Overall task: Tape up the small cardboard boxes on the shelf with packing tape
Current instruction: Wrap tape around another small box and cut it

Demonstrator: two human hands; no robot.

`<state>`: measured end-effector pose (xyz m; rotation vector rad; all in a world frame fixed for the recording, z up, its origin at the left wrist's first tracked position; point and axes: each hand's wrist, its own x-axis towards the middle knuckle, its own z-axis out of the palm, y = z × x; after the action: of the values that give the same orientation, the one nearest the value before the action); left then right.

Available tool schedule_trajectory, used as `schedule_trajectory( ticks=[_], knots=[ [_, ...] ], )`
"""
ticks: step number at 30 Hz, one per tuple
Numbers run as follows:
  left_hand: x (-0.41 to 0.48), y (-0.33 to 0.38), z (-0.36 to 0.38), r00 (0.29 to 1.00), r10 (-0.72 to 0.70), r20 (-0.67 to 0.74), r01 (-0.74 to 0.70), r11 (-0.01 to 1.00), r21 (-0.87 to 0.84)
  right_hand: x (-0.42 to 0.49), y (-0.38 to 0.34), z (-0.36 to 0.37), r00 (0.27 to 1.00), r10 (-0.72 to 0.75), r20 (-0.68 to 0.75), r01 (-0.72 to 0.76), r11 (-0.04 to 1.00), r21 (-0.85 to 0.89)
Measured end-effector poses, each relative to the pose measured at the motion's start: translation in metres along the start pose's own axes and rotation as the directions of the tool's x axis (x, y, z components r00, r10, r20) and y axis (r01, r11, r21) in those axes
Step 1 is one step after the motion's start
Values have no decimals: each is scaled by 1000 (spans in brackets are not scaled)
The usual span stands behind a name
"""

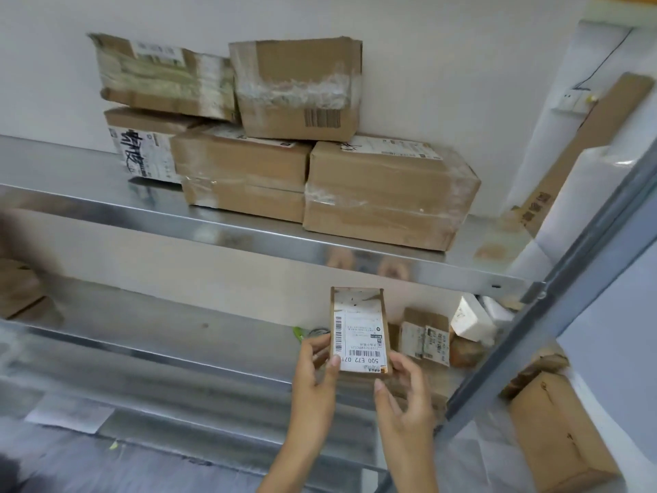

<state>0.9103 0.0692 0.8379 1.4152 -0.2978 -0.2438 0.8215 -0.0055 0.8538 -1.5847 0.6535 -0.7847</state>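
A small flat cardboard box (358,329) with a white shipping label facing me is held upright in front of the middle metal shelf (177,336). My left hand (314,378) grips its lower left edge, thumb on the label. My right hand (405,396) holds its lower right corner from below with curled fingers. Behind it on the same shelf lie another small labelled box (425,336), a white packet (471,320) and a green-handled object (300,332) that may be a tape tool, partly hidden.
The upper shelf (249,236) carries several taped cardboard boxes (298,88) stacked against the wall. A grey upright post (554,304) runs diagonally at right, with a brown box (558,432) beyond it. A paper sheet (69,414) lies on a lower shelf at left.
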Motion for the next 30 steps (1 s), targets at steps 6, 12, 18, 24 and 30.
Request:
schedule_trajectory(
  ticks=[6, 12, 18, 24, 30],
  knots=[
    [30, 11, -88, 996, -72, 42, 69, 995, 74, -12, 5, 77, 996, 89, 12, -89, 996, -27],
    [53, 9, -159, 969, -232, 84, 217, 963, 160, -9, 16, 146, 985, 159, 66, -165, 983, 80],
    [63, -10, -200, 906, -422, 22, 417, 901, 120, 10, 44, 196, 947, 281, 155, -296, 951, 86],
    [117, -45, -237, 900, -435, -3, 426, 879, 214, 51, 71, 224, 880, 379, 287, -408, 912, 49],
    [179, -74, -266, 898, -421, 126, 276, 763, 584, 93, 115, 269, 822, 388, 417, -371, 920, -125]
  ],
)
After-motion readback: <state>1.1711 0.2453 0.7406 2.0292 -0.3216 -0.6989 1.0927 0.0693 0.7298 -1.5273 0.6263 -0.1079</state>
